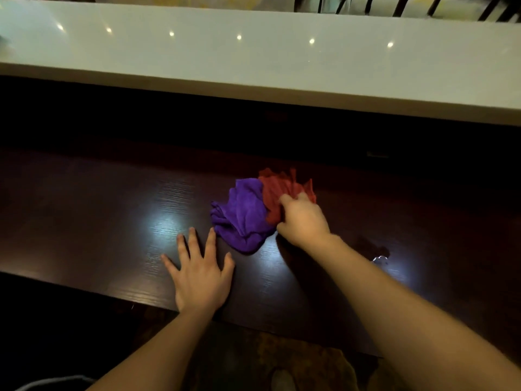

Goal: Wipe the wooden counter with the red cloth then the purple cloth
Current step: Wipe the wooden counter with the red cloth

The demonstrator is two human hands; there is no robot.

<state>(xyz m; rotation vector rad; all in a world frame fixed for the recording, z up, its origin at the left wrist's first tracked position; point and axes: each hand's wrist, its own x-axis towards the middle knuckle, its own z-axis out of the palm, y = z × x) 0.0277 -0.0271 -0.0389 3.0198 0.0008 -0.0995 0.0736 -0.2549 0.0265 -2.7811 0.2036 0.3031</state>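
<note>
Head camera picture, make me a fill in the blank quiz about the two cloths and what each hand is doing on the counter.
1. The right hand grips the ____ cloth.
2. The left hand lies flat with fingers spread on the ____ counter.
3. The purple cloth lies bunched between the left hand and the ____ cloth.
4. Beyond the dark counter runs a raised ledge coloured ____.

Missing words: red; wooden; red; white
</note>
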